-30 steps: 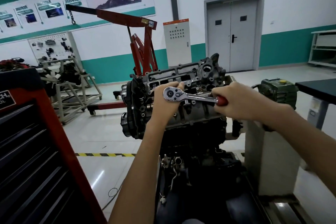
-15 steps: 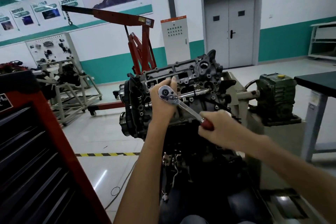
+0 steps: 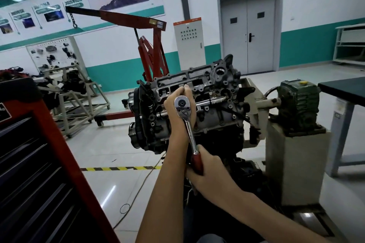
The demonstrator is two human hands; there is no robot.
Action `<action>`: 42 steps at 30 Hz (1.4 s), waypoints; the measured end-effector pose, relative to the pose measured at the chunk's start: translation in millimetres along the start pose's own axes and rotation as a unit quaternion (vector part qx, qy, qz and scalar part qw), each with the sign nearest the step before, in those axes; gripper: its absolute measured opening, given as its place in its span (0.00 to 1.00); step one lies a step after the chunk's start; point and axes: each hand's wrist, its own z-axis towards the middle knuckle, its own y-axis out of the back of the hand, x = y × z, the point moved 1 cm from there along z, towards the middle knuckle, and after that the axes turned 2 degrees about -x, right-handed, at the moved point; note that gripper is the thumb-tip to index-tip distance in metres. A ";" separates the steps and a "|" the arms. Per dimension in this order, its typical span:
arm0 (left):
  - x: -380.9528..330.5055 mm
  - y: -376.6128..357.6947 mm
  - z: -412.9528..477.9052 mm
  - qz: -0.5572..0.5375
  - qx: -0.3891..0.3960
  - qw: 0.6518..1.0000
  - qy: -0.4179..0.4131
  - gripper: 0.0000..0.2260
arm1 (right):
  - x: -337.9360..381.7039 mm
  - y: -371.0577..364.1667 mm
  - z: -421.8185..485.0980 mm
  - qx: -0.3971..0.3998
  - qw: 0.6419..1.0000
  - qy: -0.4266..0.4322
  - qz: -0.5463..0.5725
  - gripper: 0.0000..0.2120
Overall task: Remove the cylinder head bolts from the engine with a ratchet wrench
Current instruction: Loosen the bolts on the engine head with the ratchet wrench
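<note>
The engine (image 3: 215, 104) hangs on a stand at centre, its cylinder head facing me. A chrome ratchet wrench (image 3: 186, 122) with a red grip points straight down from its round head. My left hand (image 3: 177, 110) is curled around the ratchet head from behind, fingers against the cylinder head. My right hand (image 3: 207, 171) grips the red handle below the engine. The bolt under the ratchet head is hidden by the tool and my left hand.
A red and black tool cabinet (image 3: 39, 173) stands close at my left. A red engine crane (image 3: 150, 53) is behind the engine. The stand's green gearbox (image 3: 298, 104) sits on a pedestal at right, beside a dark-topped table (image 3: 343, 92). A cable lies on the floor.
My right hand has swung the ratchet handle from pointing right, level, down to pointing straight down. My left hand stayed on the ratchet head.
</note>
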 end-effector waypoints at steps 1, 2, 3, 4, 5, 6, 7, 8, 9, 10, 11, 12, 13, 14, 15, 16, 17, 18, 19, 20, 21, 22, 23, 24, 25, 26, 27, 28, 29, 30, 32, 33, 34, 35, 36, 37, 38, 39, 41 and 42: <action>1.2 4.4 0.9 -0.009 0.022 1.000 0.001 0.20 | -0.3 7.8 3.8 0.001 0.999 0.007 -0.043 0.08; 3.2 9.9 2.4 -0.017 0.052 0.998 -0.002 0.20 | -0.6 22.7 9.2 0.005 0.995 0.019 -0.099 0.09; 4.5 16.1 4.5 -0.019 0.081 0.996 -0.008 0.20 | 1.1 42.3 17.4 0.016 0.987 0.034 -0.153 0.11; 4.9 21.7 7.0 -0.015 0.108 0.994 -0.014 0.20 | 5.6 64.5 27.4 0.037 0.977 0.050 -0.205 0.12; 4.5 25.6 9.9 -0.009 0.132 0.991 -0.018 0.19 | 12.8 86.6 37.7 0.055 0.961 0.069 -0.262 0.13; 3.2 27.5 12.6 -0.005 0.152 0.988 -0.017 0.19 | 21.8 106.2 47.6 0.058 0.939 0.091 -0.326 0.12; 1.7 27.9 15.0 0.001 0.169 0.986 -0.014 0.20 | 30.6 121.2 55.9 0.039 0.916 0.117 -0.381 0.11; 0.6 27.4 16.5 0.010 0.178 0.984 -0.014 0.20 | 36.8 131.1 61.8 0.010 0.896 0.141 -0.420 0.11; -0.1 26.5 16.7 0.015 0.178 0.984 -0.015 0.21 | 38.9 134.6 64.0 -0.009 0.885 0.149 -0.441 0.11; 0.4 25.2 15.5 0.012 0.167 0.986 -0.011 0.21 | 37.0 131.5 61.6 -0.016 0.884 0.138 -0.447 0.09; 1.7 24.1 13.4 0.000 0.144 0.990 -0.004 0.21 | 30.4 122.1 55.4 -0.017 0.891 0.122 -0.437 0.07; 3.2 22.4 10.8 -0.013 0.113 0.993 0.005 0.20 | 20.9 107.2 46.1 -0.020 0.908 0.106 -0.405 0.06; 4.5 20.0 8.5 -0.021 0.082 0.996 0.013 0.20 | 12.3 88.5 35.2 -0.027 0.931 0.090 -0.354 0.07; 4.9 16.4 7.2 -0.024 0.054 0.998 0.019 0.19 | 6.0 67.5 24.8 -0.030 0.955 0.070 -0.286 0.10; 4.4 12.5 6.6 -0.021 0.034 0.999 0.023 0.19 | 1.9 45.9 15.7 -0.027 0.976 0.046 -0.209 0.11; 2.9 9.0 6.4 -0.013 0.022 0.999 0.024 0.20 | -0.4 25.7 9.1 -0.022 0.990 0.024 -0.136 0.11; 0.3 6.3 6.4 0.000 0.017 1.000 0.019 0.21 | -1.6 8.6 5.0 -0.021 0.997 0.010 -0.079 0.11; -1.6 5.1 6.1 0.013 0.014 1.000 0.014 0.21 | -2.8 -3.0 3.0 -0.022 0.999 0.006 -0.045 0.10; -2.4 5.6 6.3 0.017 0.013 1.000 0.011 0.22 | -3.4 -7.5 3.4 -0.019 0.999 0.007 -0.032 0.09; -2.2 7.9 6.2 0.007 0.019 1.000 0.009 0.22 | -3.7 -3.1 6.0 -0.017 0.998 0.016 -0.050 0.08; -1.1 11.7 6.5 -0.008 0.034 0.999 0.006 0.21 | -3.8 9.8 10.3 -0.016 0.995 0.031 -0.093 0.08; -0.2 16.1 7.2 -0.019 0.056 0.998 0.001 0.20 | -2.2 28.8 16.5 -0.010 0.988 0.050 -0.147 0.10; 0.7 21.0 8.5 -0.018 0.082 0.996 -0.006 0.20 | 1.4 51.5 25.1 0.005 0.977 0.067 -0.204 0.13; 1.2 24.8 10.3 -0.009 0.113 0.993 -0.013 0.19 | 7.8 75.5 34.8 0.026 0.961 0.082 -0.263 0.14; 1.6 27.6 11.8 0.001 0.145 0.989 -0.021 0.19 | 15.2 98.1 44.2 0.041 0.940 0.096 -0.325 0.14; 1.3 28.6 12.6 0.012 0.174 0.984 -0.030 0.19 | 23.4 117.8 52.7 0.041 0.916 0.115 -0.382 0.12; 0.7 28.0 12.4 0.022 0.194 0.980 -0.038 0.19 | 30.1 132.1 59.4 0.024 0.894 0.135 -0.427 0.09; 1.0 26.7 11.9 0.027 0.199 0.979 -0.042 0.19 | 34.0 139.9 63.0 0.006 0.879 0.152 -0.452 0.07; 2.1 24.5 11.5 0.023 0.189 0.981 -0.040 0.20 | 33.8 140.6 62.7 0.000 0.876 0.152 -0.458 0.06; 4.0 22.4 10.1 0.012 0.165 0.986 -0.032 0.20 | 29.8 134.4 58.2 0.005 0.885 0.141 -0.444 0.06; 7.6 18.1 7.9 -0.005 0.100 0.995 -0.012 0.21 | 14.7 105.8 40.6 0.007 0.923 0.108 -0.368 0.08; 8.5 15.6 7.3 -0.004 0.072 0.997 -0.006 0.21 | 7.5 86.1 30.7 -0.002 0.946 0.088 -0.313 0.08; 8.3 12.9 6.7 0.001 0.050 0.999 -0.004 0.22 | 2.3 65.0 21.3 -0.008 0.966 0.066 -0.250 0.09; 7.7 10.5 6.4 0.004 0.035 0.999 -0.002 0.22 | -0.1 43.7 13.3 -0.008 0.983 0.043 -0.180 0.09; 6.8 8.2 5.8 0.004 0.028 1.000 0.002 0.22 | -0.4 24.0 7.7 -0.004 0.994 0.025 -0.108 0.09; 6.1 6.7 5.6 0.004 0.024 1.000 0.007 0.22 | 0.4 8.8 3.9 -0.001 0.999 0.014 -0.047 0.09; 5.9 6.8 5.9 0.006 0.025 1.000 0.012 0.22 | 1.4 0.3 2.3 0.002 1.000 0.008 -0.007 0.08; 6.7 8.3 6.4 0.003 0.032 0.999 0.015 0.21 | 1.6 0.5 3.3 0.004 1.000 0.004 0.000 0.09; 9.1 14.5 7.9 -0.009 0.059 0.998 0.013 0.20 | 1.8 24.3 11.4 0.002 0.996 0.017 -0.087 0.11; 9.3 18.5 8.9 -0.008 0.074 0.997 0.005 0.19 | 3.7 44.4 18.2 0.002 0.987 0.034 -0.160 0.11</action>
